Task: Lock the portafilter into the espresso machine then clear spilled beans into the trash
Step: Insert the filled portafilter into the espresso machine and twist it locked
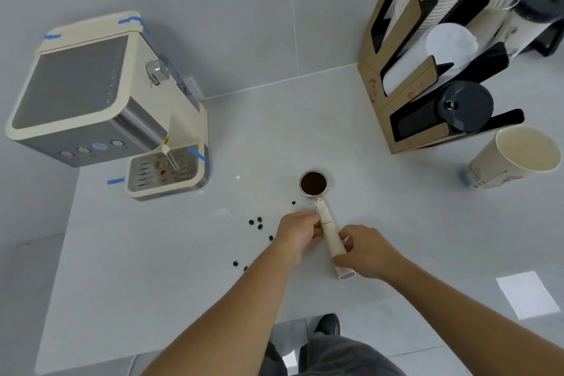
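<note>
The portafilter [329,233] lies on the white table [152,284] with its metal basket full of dark coffee grounds pointing away from me and its cream handle toward me. My left hand [300,235] grips the handle near the basket end. My right hand [364,252] grips the handle lower down, near its end. Several dark coffee beans [258,223] lie scattered on the table to the left of my left hand. The cream and steel espresso machine [100,101] stands at the far left, its drip tray facing me.
A cardboard cup and lid organiser [427,70] stands at the far right with stacked paper cups and black lids. A tilted paper cup [515,159] sits in front of it. The table's front edge is just above my legs and shoe.
</note>
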Demonstrator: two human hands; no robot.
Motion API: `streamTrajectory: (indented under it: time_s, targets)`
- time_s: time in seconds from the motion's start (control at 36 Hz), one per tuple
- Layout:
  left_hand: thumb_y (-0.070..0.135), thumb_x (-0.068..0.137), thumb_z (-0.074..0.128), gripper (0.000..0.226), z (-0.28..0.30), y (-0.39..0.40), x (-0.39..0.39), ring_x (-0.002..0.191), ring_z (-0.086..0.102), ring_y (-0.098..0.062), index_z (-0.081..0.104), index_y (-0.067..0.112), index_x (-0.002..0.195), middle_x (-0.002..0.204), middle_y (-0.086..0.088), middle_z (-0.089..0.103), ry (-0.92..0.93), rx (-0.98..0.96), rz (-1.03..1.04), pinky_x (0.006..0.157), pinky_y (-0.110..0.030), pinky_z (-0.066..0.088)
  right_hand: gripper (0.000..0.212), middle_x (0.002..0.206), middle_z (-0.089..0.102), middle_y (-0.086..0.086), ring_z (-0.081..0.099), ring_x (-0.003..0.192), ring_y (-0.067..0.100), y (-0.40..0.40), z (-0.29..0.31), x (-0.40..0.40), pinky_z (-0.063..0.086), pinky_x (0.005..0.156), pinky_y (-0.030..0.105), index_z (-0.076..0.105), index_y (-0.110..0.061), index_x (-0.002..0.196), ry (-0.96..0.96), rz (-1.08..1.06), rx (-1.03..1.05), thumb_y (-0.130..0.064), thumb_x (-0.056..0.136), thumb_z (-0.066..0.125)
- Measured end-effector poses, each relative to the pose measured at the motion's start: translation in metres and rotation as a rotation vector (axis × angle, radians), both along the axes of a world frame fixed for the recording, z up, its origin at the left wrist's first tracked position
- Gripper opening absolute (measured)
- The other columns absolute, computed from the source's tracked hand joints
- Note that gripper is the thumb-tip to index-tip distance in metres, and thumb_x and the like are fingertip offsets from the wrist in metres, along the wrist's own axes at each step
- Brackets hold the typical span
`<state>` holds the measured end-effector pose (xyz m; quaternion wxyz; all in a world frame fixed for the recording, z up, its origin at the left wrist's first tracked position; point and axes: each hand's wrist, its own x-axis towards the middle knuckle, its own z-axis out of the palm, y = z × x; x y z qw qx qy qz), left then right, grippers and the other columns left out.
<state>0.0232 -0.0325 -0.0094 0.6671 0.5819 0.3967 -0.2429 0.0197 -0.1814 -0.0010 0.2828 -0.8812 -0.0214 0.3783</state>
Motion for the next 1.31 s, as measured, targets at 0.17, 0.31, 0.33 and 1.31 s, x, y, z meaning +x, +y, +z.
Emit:
streamTrajectory:
  time_s: [0.17,0.31,0.33,1.31]
  targets:
    - [0.007,0.091,0.054,0.012,0.005,-0.003,0.001,0.084,0.067,-0.023,0.066,0.006,0.093,0.09,-0.012,0.069,0.011,-0.069,0.041,0.086,-0.032,0.054,0.034,0.098,0.064,0.003,0.061,0.087,0.022,0.003,-0.001,0.002,0.046,0.063,0.029,0.061,-0.015,0.1,0.016,0.014,-0.015,-0.028,0.071,0.072]
    - [0.011,0.09,0.059,0.013,0.005,-0.003,0.0,0.088,0.067,-0.023,0.067,0.004,0.098,0.093,-0.012,0.069,0.015,-0.097,0.059,0.087,-0.032,0.055,0.032,0.096,0.063,0.002,0.061,0.085,0.022,0.004,0.001,0.001,0.044,0.059,0.027,0.06,-0.015,0.098,0.02,0.007,-0.003,-0.027,0.071,0.071]
    - [0.012,0.089,0.061,0.016,0.005,-0.003,0.0,0.09,0.068,-0.024,0.067,0.003,0.101,0.095,-0.013,0.069,0.013,-0.103,0.07,0.088,-0.032,0.056,0.031,0.095,0.063,0.002,0.061,0.084,0.021,0.004,0.002,0.001,0.044,0.058,0.027,0.06,-0.015,0.098,0.021,0.001,0.005,-0.026,0.071,0.071]
    - [0.012,0.088,0.067,0.015,0.081,0.129,-0.055,0.089,0.072,-0.027,0.071,0.003,0.1,0.098,-0.019,0.071,-0.372,0.007,0.143,0.07,-0.029,0.058,0.038,0.09,0.067,-0.005,0.07,0.081,0.02,0.114,0.095,-0.034,0.056,0.063,0.034,0.063,-0.029,0.104,-0.007,0.021,0.303,-0.031,0.069,0.078]
